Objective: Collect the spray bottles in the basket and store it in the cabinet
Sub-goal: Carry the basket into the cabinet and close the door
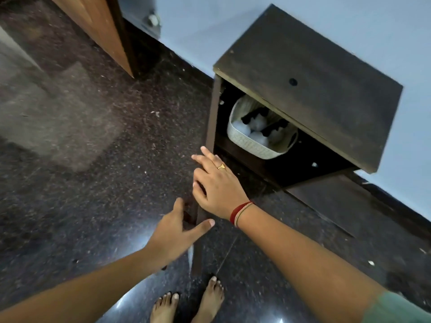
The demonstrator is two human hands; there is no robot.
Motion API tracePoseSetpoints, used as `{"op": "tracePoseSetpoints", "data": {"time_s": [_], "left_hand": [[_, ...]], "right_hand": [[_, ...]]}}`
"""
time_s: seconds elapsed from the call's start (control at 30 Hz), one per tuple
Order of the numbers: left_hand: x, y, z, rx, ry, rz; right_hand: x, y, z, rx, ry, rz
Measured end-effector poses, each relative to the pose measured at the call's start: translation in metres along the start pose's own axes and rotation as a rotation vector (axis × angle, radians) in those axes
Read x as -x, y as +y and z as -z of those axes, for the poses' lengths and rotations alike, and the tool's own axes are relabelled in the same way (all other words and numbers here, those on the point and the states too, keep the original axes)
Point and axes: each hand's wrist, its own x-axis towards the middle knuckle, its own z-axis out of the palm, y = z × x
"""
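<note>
While the basket (258, 145) sits inside the cabinet (310, 78) (door ajar), both hands' fingers (205, 157) spread, empty.

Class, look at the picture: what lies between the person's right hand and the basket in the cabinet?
In the head view, only the cabinet's dark front edge and a strip of its shelf separate the right hand from the basket; nothing else.

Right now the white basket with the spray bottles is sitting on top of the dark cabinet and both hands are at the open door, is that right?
Not quite. The head view shows the white basket with the spray bottles inside the dark cabinet, in its open compartment, not on top. The rest holds: the left hand and right hand are at the open door.
</note>
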Motion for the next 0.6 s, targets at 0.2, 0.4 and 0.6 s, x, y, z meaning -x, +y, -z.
{"op": "tracePoseSetpoints", "data": {"time_s": [0.2,0.4,0.6], "left_hand": [[-0.026,0.043,-0.073,0.023,-0.095,0.068],[-0.051,0.091,-0.117,-0.211,-0.074,-0.056],[-0.084,0.128,-0.143,-0.44,-0.11,-0.126]], "right_hand": [[0.045,0.036,0.022,0.083,-0.066,-0.127],[0.065,0.093,0.043,0.236,-0.196,-0.092],[0.067,0.136,0.065,0.418,-0.219,-0.034]]}}
